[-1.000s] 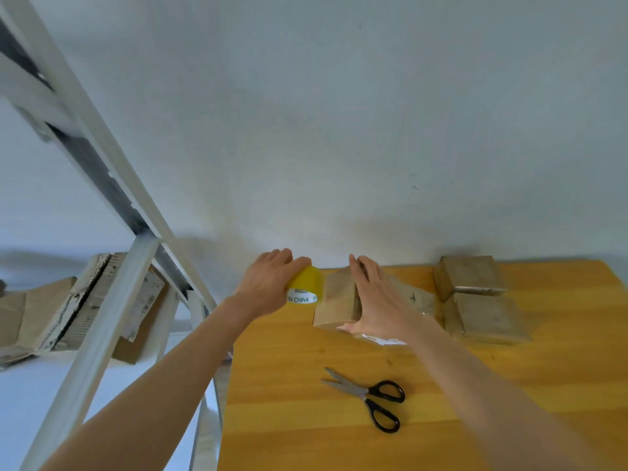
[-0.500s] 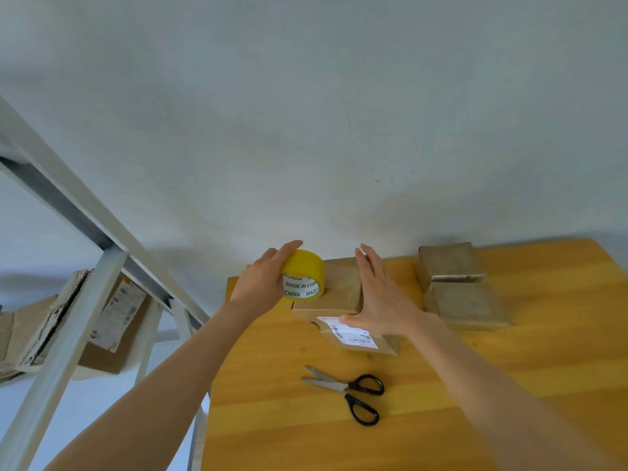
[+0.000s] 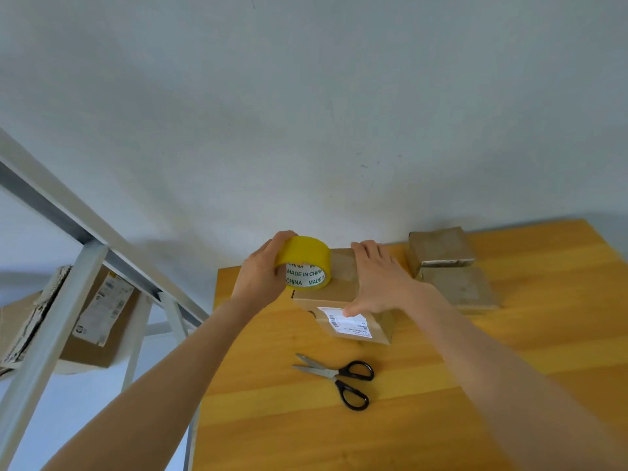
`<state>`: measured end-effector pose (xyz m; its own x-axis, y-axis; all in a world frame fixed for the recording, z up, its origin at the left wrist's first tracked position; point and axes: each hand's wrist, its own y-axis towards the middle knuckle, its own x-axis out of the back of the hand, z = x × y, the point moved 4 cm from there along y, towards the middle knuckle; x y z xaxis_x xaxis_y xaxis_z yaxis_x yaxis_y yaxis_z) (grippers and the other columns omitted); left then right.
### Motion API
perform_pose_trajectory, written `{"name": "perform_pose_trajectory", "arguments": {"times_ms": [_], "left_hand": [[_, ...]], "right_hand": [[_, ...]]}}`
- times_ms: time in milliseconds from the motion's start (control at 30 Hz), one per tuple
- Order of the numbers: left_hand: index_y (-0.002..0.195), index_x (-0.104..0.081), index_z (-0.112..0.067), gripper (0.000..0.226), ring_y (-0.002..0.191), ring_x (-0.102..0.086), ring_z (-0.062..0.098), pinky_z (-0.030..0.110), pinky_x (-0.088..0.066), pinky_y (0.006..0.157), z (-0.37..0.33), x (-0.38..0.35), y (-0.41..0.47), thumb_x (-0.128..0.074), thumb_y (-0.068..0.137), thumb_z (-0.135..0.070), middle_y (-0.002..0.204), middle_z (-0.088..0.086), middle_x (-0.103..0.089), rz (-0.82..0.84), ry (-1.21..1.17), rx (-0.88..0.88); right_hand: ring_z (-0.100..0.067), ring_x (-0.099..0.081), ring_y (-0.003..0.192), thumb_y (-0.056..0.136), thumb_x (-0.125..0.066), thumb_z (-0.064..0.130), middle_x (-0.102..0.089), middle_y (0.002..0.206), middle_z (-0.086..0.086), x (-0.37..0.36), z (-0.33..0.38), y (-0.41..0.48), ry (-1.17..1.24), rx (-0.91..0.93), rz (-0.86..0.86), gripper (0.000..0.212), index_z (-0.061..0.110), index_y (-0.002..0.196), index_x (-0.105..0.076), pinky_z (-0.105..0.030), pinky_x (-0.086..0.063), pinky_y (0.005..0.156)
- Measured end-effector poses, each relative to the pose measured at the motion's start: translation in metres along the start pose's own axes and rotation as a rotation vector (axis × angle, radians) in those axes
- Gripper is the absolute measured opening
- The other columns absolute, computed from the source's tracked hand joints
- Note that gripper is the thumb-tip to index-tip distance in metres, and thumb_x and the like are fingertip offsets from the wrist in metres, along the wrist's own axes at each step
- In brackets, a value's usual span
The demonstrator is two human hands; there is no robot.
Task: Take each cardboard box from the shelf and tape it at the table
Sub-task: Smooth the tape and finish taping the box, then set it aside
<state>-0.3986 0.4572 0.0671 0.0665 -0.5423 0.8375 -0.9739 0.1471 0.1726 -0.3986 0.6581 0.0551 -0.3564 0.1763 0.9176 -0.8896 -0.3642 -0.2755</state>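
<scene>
Cardboard box (image 3: 341, 287): brown, closed, on the worktop (image 3: 272, 419) between the hands, white shipping label (image 3: 346, 322) on its near face. Left hand (image 3: 261, 277) grips the yellow tape roll (image 3: 304, 258), core printed "MADE IN CHINA", roll on edge against the box top's left end. Right hand (image 3: 380, 280) lies flat on the box top, fingers straight, thumb at the label. Two more brown boxes just right of the right hand, touching each other: far box (image 3: 438, 246), near box (image 3: 458, 288). Labelled box (image 3: 102, 331) on the shelf (image 3: 64, 307), well left of the left hand.
</scene>
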Motion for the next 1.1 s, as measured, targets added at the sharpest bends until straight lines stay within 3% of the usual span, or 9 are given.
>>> {"name": "perform_pose_trajectory", "arguments": {"times_ms": [100, 200, 433, 1100], "left_hand": [[0.133, -0.046, -0.019, 0.060, 0.089, -0.055, 0.030, 0.029, -0.039, 0.062, -0.008, 0.004, 0.009, -0.049, 0.080, 0.010, 0.115, 0.009, -0.054, 0.040, 0.099, -0.066], [0.138, -0.043, -0.024, 0.062, 0.105, -0.052, 0.030, 0.038, -0.046, 0.067, -0.004, 0.011, 0.021, -0.055, 0.084, 0.005, 0.124, 0.009, -0.047, 0.083, 0.336, -0.127], [0.143, -0.027, -0.035, 0.073, 0.106, -0.045, 0.022, 0.028, -0.042, 0.059, 0.005, -0.006, 0.021, -0.055, 0.087, 0.002, 0.125, 0.006, -0.039, 0.241, 0.691, -0.133], [0.148, -0.017, -0.033, 0.084, 0.108, -0.046, 0.023, 0.026, -0.045, 0.063, -0.003, -0.056, 0.024, -0.063, 0.085, -0.001, 0.127, 0.010, -0.039, 0.391, 0.766, -0.136]], "right_hand": [[-0.024, -0.020, 0.138, 0.068, -0.080, 0.045, -0.017, 0.150, -0.005, -0.001, -0.009, -0.007, 0.048, 0.010, -0.014, 0.116, 0.011, 0.152, -0.007, -0.037, -0.027, 0.114], [-0.022, -0.018, 0.140, 0.066, -0.082, 0.043, -0.016, 0.151, -0.002, -0.003, -0.022, -0.012, 0.103, -0.004, -0.015, 0.117, 0.014, 0.152, -0.008, -0.035, -0.025, 0.114], [-0.017, -0.016, 0.139, 0.064, -0.085, 0.042, -0.016, 0.150, 0.002, -0.005, -0.040, -0.022, 0.155, -0.032, -0.019, 0.119, 0.020, 0.151, -0.008, -0.037, -0.027, 0.113], [-0.016, -0.013, 0.142, 0.063, -0.087, 0.044, -0.011, 0.153, 0.004, -0.017, -0.066, -0.033, 0.198, -0.059, -0.030, 0.125, 0.021, 0.152, -0.003, -0.037, -0.022, 0.116]]}}
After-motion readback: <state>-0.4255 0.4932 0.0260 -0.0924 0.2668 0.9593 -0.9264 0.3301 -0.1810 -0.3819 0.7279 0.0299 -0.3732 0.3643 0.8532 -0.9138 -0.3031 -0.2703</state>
